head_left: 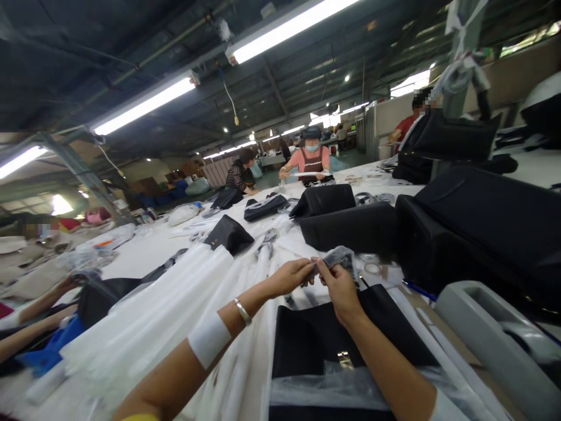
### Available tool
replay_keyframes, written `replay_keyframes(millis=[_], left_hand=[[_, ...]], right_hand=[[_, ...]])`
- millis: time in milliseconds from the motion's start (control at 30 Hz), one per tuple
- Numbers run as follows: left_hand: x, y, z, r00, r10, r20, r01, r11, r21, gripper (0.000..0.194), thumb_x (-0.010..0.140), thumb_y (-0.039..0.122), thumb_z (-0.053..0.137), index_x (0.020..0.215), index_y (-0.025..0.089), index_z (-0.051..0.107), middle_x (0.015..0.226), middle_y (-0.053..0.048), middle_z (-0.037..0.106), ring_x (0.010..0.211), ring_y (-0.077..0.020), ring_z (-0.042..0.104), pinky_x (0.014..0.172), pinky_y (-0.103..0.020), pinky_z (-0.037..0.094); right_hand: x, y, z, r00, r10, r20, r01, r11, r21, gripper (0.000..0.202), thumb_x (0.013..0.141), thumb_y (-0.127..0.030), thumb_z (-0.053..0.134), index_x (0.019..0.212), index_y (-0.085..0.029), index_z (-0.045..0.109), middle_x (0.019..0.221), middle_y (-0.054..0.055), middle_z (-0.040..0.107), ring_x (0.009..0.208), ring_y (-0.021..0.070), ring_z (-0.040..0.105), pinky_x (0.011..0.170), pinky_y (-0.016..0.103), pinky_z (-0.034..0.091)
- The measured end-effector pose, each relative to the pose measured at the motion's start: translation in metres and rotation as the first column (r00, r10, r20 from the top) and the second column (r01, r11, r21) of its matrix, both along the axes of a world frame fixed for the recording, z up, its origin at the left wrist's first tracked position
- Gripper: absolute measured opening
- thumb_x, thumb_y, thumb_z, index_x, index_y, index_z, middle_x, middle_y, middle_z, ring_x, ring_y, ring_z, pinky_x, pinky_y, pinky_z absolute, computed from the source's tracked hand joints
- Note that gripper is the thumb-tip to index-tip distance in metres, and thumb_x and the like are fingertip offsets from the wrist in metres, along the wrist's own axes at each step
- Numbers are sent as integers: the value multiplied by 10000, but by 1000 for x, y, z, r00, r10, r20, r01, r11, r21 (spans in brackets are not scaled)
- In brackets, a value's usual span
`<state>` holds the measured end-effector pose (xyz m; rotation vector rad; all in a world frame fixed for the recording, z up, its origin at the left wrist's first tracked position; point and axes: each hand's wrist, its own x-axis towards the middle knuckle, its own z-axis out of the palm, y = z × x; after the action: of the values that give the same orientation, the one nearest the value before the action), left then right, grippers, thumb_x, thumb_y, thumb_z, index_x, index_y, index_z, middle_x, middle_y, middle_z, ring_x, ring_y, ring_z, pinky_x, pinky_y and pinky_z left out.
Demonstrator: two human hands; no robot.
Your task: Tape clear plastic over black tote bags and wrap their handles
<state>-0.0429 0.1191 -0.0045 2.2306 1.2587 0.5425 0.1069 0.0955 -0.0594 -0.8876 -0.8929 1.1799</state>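
My left hand [293, 276] and my right hand [340, 289] meet above a black bag [302, 333], both with fingers pinched. Between them is a piece of clear plastic film [344, 256], bunched up and seemingly wrapped around something dark, perhaps a strap. The bag lies flat in front of me, with a metal clasp [345, 359] on its front. More clear film [324, 389] lies across its lower part, partly behind my right forearm. White foam sheets [166, 304] are piled under and beside my left arm.
A grey tape dispenser [464, 298] and a blue pen [419, 290] are at the right. Several black bags, including a large one [486, 222], stand beyond my hands. A co-worker's arms [44, 304] reach in from the left; a masked person [312, 161] works across the table.
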Motion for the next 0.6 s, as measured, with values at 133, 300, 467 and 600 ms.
replay_keyframes(millis=[133, 300, 467, 600], left_hand=[[-46, 73, 4, 916, 388, -99, -389, 921, 8, 451, 994, 439, 339, 1021, 132, 668, 888, -108, 714, 817, -178, 665, 758, -285, 498], [-89, 146, -17, 758, 602, -252, -602, 794, 85, 319, 830, 412, 629, 919, 110, 687, 1001, -217, 698, 1087, -326, 606, 868, -362, 450], [-100, 165, -45, 684, 649, -335, -679, 733, 35, 409, 565, 350, 849, 870, 130, 690, 1043, -232, 691, 1125, -430, 571, 868, -418, 429], [-108, 160, -34, 755, 615, -229, -642, 764, -65, 390, 543, 426, 852, 797, 174, 696, 894, -129, 715, 1024, -353, 618, 798, -348, 442]], right_hand=[[-3, -2, 2, 999, 8, -53, -9, 1000, -18, 403, 755, -556, 719, 914, -188, 753, 638, 4, 564, 593, 134, 447, 518, 260, 357], [-4, -1, 3, 996, 29, -80, -35, 997, -75, 391, 742, -553, 732, 885, -189, 753, 604, -1, 529, 557, 126, 414, 493, 265, 326], [-4, -1, 1, 999, 50, -21, -52, 991, -124, 440, 764, -572, 711, 967, -183, 748, 576, -12, 508, 553, 118, 409, 511, 258, 328], [-4, -1, -2, 997, 73, -2, -73, 990, -122, 452, 763, -571, 713, 979, -176, 752, 610, 4, 546, 578, 122, 438, 523, 255, 353]])
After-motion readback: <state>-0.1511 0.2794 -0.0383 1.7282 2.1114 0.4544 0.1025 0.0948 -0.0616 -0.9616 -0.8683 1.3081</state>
